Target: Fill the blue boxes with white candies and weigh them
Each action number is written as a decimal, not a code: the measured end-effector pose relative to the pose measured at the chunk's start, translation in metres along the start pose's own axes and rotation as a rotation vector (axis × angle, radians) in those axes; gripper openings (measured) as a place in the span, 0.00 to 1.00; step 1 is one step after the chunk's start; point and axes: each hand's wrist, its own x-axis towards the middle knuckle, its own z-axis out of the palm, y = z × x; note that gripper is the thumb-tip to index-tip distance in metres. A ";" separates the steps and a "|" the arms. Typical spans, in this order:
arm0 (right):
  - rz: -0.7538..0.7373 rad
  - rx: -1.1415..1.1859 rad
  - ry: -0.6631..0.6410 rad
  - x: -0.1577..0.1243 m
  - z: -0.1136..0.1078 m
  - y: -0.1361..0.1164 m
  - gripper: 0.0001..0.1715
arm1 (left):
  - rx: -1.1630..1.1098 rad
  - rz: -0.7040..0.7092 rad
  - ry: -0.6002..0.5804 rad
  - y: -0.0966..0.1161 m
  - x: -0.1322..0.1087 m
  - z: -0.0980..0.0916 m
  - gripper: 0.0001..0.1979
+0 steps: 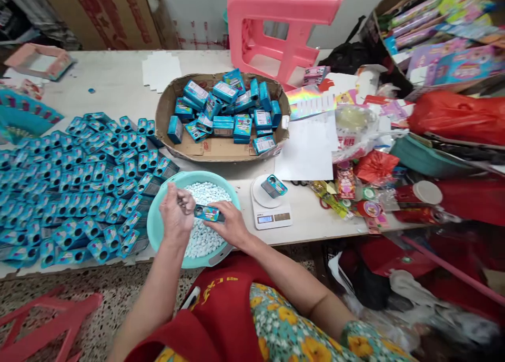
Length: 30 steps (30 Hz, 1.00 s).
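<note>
Over a mint-green basin (pixel 158 230) of small pale candies (pixel 203 241), my right hand (pixel 231 224) grips a small blue box (pixel 206 212). My left hand (pixel 176 210) is curled closed beside the box's left end; what its fingers hold, if anything, is hidden. To the right, another blue box (pixel 275 186) rests tilted on a white kitchen scale (pixel 272 218) with a lit display. On the left stand many similar blue boxes (pixel 82 204) packed in rows, their round holes showing.
Behind the basin, a cardboard tray (pixel 189 150) holds a heap of blue boxes. White paper sheets (pixel 307 157) lie right of it, beside a clutter of bags and packets. A pink stool (pixel 290 22) stands at the back. The table's front edge runs just below the basin.
</note>
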 end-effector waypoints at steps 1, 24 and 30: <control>0.009 0.021 0.007 -0.002 -0.003 0.000 0.25 | -0.027 -0.054 -0.009 0.004 0.006 -0.006 0.21; 0.430 0.112 0.527 -0.138 -0.148 0.062 0.20 | 2.092 0.113 -0.520 -0.051 0.022 -0.021 0.14; 0.544 0.091 0.673 -0.133 -0.164 0.091 0.24 | 1.710 0.577 -0.991 -0.123 0.019 0.095 0.26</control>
